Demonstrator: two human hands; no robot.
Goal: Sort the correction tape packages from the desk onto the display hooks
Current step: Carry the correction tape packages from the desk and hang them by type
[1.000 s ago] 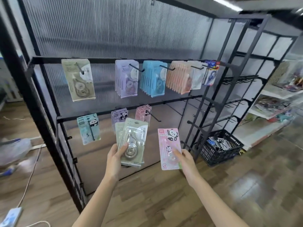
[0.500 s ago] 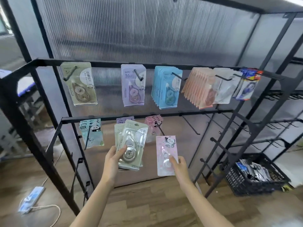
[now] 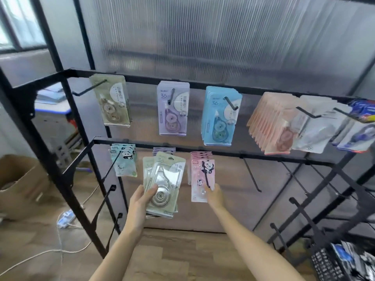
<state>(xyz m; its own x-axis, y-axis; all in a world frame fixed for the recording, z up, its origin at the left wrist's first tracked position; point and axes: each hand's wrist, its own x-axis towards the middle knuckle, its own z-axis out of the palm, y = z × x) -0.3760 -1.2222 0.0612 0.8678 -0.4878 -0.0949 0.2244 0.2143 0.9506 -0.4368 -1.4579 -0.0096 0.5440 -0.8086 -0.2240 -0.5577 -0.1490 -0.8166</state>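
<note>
One pink panda package (image 3: 202, 182) has gone from held low to up on the pink hook (image 3: 205, 173), seemingly threaded; right hand (image 3: 213, 194) pinches it. Left hand (image 3: 142, 201) grips green stack (image 3: 163, 183), next.

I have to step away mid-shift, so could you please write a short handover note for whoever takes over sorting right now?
Left hand: grips a small stack of green correction tape packages in front of the lower rail.
Right hand: holds the bottom of a pink panda package against the pink panda stack; whether its hole is on the hook cannot be told.
Done: the top rail carries green, purple, blue and peach stacks; the lower rail carries teal panda packages too.
Left: seat the pink one, then hang the green stack, probably with the top-left green.
</note>
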